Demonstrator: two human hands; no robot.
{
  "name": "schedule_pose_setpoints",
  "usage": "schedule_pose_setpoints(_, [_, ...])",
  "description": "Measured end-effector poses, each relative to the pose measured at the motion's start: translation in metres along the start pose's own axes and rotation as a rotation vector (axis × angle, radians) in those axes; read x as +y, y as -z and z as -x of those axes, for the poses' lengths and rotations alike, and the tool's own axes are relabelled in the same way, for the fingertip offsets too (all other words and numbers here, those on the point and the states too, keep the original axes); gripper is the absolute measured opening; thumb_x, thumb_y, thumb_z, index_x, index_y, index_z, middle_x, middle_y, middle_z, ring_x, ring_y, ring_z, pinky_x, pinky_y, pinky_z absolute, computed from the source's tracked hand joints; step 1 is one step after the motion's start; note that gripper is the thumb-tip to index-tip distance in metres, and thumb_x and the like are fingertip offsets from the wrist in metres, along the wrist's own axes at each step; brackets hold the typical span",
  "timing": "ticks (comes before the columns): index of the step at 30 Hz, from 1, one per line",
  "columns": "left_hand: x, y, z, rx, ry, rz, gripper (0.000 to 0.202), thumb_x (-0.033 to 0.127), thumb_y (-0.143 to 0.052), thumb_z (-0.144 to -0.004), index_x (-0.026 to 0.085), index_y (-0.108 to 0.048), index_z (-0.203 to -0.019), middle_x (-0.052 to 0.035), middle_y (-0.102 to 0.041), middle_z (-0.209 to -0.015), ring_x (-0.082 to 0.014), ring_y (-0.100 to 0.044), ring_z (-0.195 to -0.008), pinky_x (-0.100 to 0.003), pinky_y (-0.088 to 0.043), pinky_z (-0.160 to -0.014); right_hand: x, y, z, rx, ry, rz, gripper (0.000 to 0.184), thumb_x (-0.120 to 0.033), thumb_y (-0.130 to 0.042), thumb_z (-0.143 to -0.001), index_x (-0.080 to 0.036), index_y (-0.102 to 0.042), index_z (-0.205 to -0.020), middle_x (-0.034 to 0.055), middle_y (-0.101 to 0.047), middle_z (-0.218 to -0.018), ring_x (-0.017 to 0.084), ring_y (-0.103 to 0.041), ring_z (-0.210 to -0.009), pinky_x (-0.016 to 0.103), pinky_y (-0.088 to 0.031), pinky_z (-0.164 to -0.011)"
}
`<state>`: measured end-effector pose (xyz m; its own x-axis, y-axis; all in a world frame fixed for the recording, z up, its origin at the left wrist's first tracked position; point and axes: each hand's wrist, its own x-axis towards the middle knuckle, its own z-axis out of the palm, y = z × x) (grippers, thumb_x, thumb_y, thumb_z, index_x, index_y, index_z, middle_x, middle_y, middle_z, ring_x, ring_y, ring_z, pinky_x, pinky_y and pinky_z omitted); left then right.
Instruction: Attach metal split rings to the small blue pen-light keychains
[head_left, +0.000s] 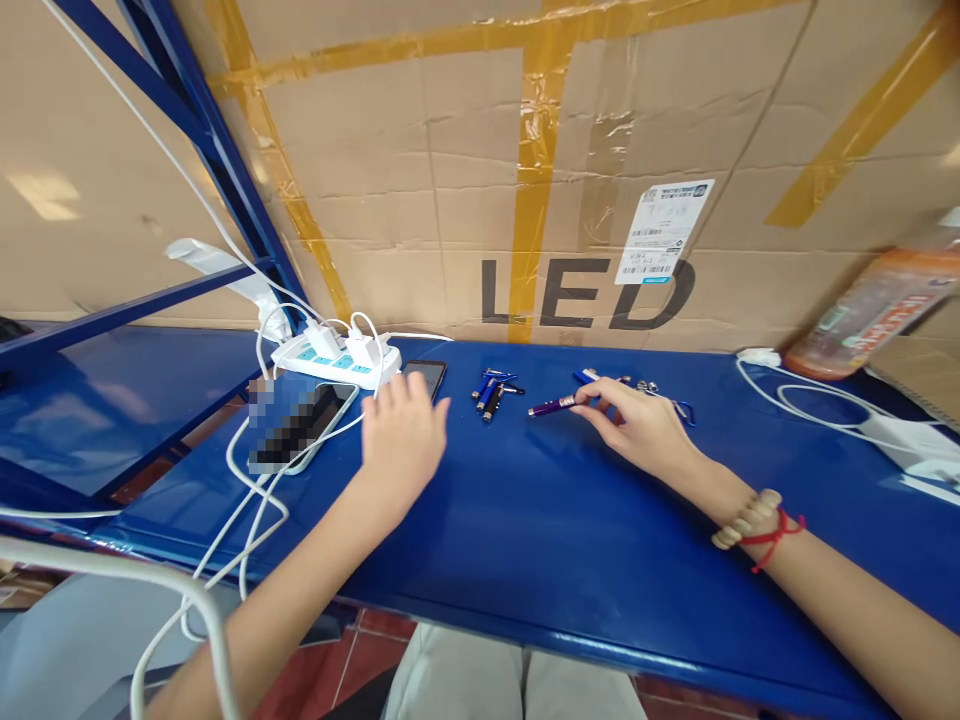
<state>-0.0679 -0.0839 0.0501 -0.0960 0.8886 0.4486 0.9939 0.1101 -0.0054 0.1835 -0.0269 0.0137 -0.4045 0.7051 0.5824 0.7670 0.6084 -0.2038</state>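
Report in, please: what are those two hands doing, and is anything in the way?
Right hand: grip on purple stick. Left hand open, nothing visibly held, partly hiding dark phone. Nearest obstacle: small stick cluster between hands, untouched.

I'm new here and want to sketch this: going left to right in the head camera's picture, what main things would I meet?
Light-edged phone, left hand, cluster of blue and black pen-shaped items, purple pen-shaped item, right hand, beaded bracelet, orange bottle.

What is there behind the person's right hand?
Behind the right hand, part of a blue object, small metal pieces and a blue carabiner-like loop show. What the hand covers cannot be seen.
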Motion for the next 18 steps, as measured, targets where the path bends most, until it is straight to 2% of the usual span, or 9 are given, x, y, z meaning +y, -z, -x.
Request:
schedule_pose_setpoints(4, [-0.065,-0.005,0.028,0.139,0.233,0.050,0.035,0.024,-0.033,-0.088,0.008,-0.045,-0.117,-0.0209,-0.055,-0.112,-0.0361,-0.051,-0.109,-0.046,-0.041,-0.086,0.002,-0.004,0.000,0.034,0.008,0.011,0.021,-0.037,-0.045,-0.087,-0.022,-0.060,-0.086,0.0005,-0.067,-0.076,0.011,-0.056,-0.051,0.022,-0.042,-0.050])
schedule_pose_setpoints(6, [-0.090,-0.007,0.039,0.155,0.241,0.096,0.037,0.020,-0.030,-0.088,0.011,-0.041,-0.122,-0.0185,-0.055,-0.118,-0.0333,-0.048,-0.116,-0.046,-0.038,-0.092,0.003,-0.005,0.001,0.052,0.005,0.013,0.020,-0.037,-0.046,-0.087,-0.022,-0.059,-0.085,-0.0001,-0.066,-0.073,0.010,-0.055,-0.048,0.022,-0.041,-0.049])
schedule_pose_setpoints(8, [-0.108,-0.009,0.047,0.112,0.260,0.107,0.039,0.019,-0.027,-0.088,0.012,-0.038,-0.125,-0.0172,-0.054,-0.122,-0.0324,-0.046,-0.120,-0.047,-0.037,-0.095,0.003,-0.007,0.001,0.069,0.004,0.006,0.019,-0.036,-0.045,-0.087,-0.022,-0.058,-0.085,0.0000,-0.065,-0.072,0.010,-0.054,-0.047,0.023,-0.041,-0.048])
schedule_pose_setpoints(13, [-0.124,-0.008,0.053,-0.045,0.346,0.142,0.043,0.018,-0.026,-0.088,0.011,-0.034,-0.129,-0.0172,-0.062,-0.110,-0.0335,-0.054,-0.109,-0.051,-0.038,-0.090,0.005,-0.010,0.003,0.094,-0.016,-0.017,0.018,-0.037,-0.045,-0.086,-0.023,-0.057,-0.084,0.0002,-0.062,-0.066,0.014,-0.058,-0.049,0.024,-0.042,-0.050])
schedule_pose_setpoints(17, [-0.131,-0.001,0.053,0.032,0.454,0.148,0.044,0.018,-0.027,-0.087,0.019,-0.032,-0.131,-0.0142,-0.058,-0.117,-0.0349,-0.052,-0.111,-0.054,-0.040,-0.086,0.009,-0.013,0.004,0.092,-0.045,-0.047,0.017,-0.037,-0.046,-0.086,-0.023,-0.056,-0.085,0.0008,-0.064,-0.068,0.015,-0.062,-0.053,0.024,-0.043,-0.050])
schedule_pose_setpoints(18, [-0.133,0.000,0.054,0.018,0.470,0.156,0.044,0.018,-0.028,-0.087,0.020,-0.033,-0.130,-0.0141,-0.059,-0.116,-0.0352,-0.052,-0.110,-0.055,-0.040,-0.086,0.010,-0.013,0.004,0.088,-0.056,-0.057,0.017,-0.036,-0.046,-0.086,-0.022,-0.055,-0.086,0.0007,-0.064,-0.067,0.015,-0.061,-0.051,0.024,-0.043,-0.049])
